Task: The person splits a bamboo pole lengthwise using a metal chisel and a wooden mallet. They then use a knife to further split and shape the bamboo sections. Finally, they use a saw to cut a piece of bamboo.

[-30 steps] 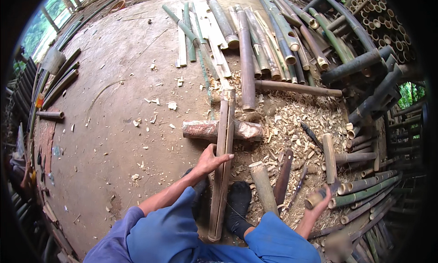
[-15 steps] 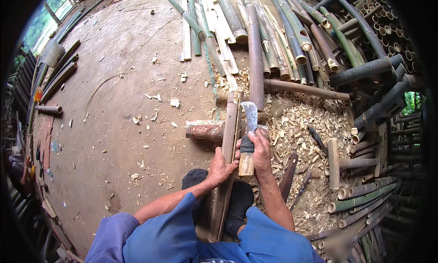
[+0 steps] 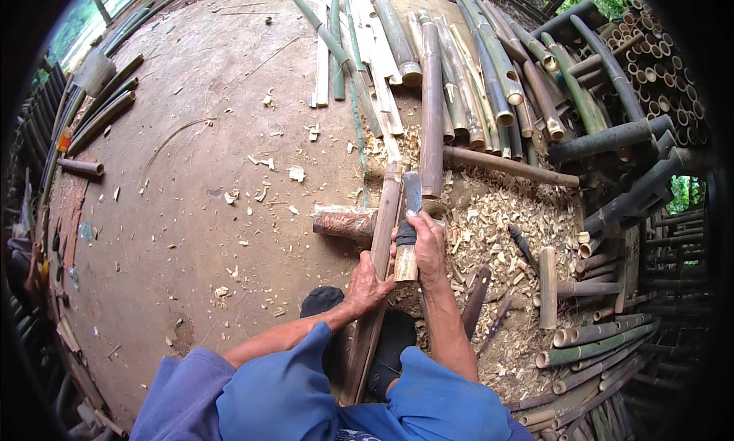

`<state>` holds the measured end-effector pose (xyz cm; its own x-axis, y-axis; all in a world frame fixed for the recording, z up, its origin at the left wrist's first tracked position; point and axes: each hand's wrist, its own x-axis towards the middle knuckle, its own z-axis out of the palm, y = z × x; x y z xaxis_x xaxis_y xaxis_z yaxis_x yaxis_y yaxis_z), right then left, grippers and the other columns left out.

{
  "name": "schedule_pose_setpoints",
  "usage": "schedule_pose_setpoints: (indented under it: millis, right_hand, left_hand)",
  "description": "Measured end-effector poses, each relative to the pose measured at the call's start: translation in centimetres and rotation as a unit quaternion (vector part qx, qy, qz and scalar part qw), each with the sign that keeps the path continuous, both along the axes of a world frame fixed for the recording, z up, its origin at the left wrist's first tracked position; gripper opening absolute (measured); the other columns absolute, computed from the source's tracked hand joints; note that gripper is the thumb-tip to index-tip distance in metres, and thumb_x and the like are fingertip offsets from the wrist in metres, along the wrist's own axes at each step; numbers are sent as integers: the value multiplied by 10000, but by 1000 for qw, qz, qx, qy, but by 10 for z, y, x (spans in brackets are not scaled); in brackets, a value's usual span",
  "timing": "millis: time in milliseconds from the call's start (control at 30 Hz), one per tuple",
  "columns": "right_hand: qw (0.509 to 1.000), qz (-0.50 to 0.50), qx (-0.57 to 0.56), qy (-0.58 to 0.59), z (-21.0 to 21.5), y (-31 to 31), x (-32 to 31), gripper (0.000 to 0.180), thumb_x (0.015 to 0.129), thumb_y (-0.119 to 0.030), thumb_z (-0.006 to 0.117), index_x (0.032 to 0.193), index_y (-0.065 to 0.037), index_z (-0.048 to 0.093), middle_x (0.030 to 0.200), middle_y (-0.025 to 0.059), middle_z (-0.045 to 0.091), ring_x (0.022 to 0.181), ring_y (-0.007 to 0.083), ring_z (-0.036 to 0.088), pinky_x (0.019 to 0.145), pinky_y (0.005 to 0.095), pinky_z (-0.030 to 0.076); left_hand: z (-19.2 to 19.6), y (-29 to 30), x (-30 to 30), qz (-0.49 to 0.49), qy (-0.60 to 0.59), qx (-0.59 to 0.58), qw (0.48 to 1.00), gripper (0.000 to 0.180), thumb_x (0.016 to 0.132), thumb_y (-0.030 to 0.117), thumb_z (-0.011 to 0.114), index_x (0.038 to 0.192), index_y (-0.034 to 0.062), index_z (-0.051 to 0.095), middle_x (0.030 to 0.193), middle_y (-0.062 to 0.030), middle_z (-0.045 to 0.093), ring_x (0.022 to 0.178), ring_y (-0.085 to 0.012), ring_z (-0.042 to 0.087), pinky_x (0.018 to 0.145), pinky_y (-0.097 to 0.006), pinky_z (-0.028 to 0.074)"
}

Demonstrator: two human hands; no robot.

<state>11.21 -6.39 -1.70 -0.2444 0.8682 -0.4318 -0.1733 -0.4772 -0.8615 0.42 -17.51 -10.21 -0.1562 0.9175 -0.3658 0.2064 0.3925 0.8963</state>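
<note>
A long brown split bamboo piece (image 3: 386, 223) slants up from between my feet, its upper part resting across a short reddish log (image 3: 344, 221). My left hand (image 3: 368, 286) is closed around the bamboo piece at about mid-length. On its right side, my right hand (image 3: 428, 246) grips a curved-blade knife (image 3: 406, 263) by its pale wooden handle with black wrapping. The grey blade points away from me, beside the bamboo's upper part. Whether its edge touches the bamboo, I cannot tell.
Wood shavings (image 3: 489, 223) cover the floor to the right, with a dark wrapped-handle tool (image 3: 524, 246) among them. Several bamboo poles (image 3: 430, 112) lie ahead and right. Cut bamboo lengths (image 3: 596, 330) are piled at the near right. More dark poles (image 3: 103, 123) lie far left.
The knife has turned in my right hand, so its blade shows narrower and sits closer to the bamboo. My left hand keeps its hold. The whole view has shifted slightly.
</note>
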Motion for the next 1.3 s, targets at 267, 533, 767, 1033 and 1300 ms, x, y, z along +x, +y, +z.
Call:
schedule_pose_setpoints:
  millis: [267, 533, 767, 1033, 1300]
  right_hand:
    - [989, 96, -33, -110, 24, 17, 9, 224, 1021, -254, 575, 1134, -64, 545, 748, 88, 662, 490, 161, 650, 384, 313, 561]
    - [911, 146, 200, -329, 16, -19, 12, 657, 934, -257, 642, 1517, 1, 484, 1083, 220, 743, 721, 239, 713, 742, 381, 590]
    - [849, 185, 254, -424, 22, -15, 8, 667, 913, -272, 628, 1507, 0, 494, 1137, 309, 715, 963, 387, 733, 900, 436, 554]
    - [821, 231, 248, -460, 33, 17, -5, 558, 890, -239, 607, 1356, 68, 608, 988, 295, 719, 870, 354, 693, 828, 461, 539]
    - [933, 173, 32, -315, 62, 46, -26, 272, 959, -193, 622, 1079, 47, 666, 862, 137, 673, 617, 177, 656, 529, 303, 606]
  left_hand:
    - [-16, -6, -5, -8, -17, -15, 1000, 699, 794, 296, 819, 1271, -26, 423, 1130, -238, 655, 1056, -378, 679, 915, -444, 548]
    - [-11, -1, -11, -9, -88, 2, 996, 730, 769, 327, 833, 1313, -21, 491, 1169, -196, 627, 1117, -300, 633, 972, -431, 514]
    - [-10, -3, -10, -5, -54, 8, 998, 654, 795, 317, 807, 1194, -33, 425, 1094, -318, 623, 1051, -452, 653, 913, -518, 516]
    - [-2, -9, 0, 0, 4, 22, 1000, 618, 827, 304, 751, 1161, -55, 376, 1003, -375, 631, 980, -555, 640, 873, -579, 513]
    - [3, -2, -7, 9, 22, -15, 1000, 632, 812, 319, 764, 1152, -52, 380, 1034, -401, 634, 1012, -572, 634, 893, -602, 504]
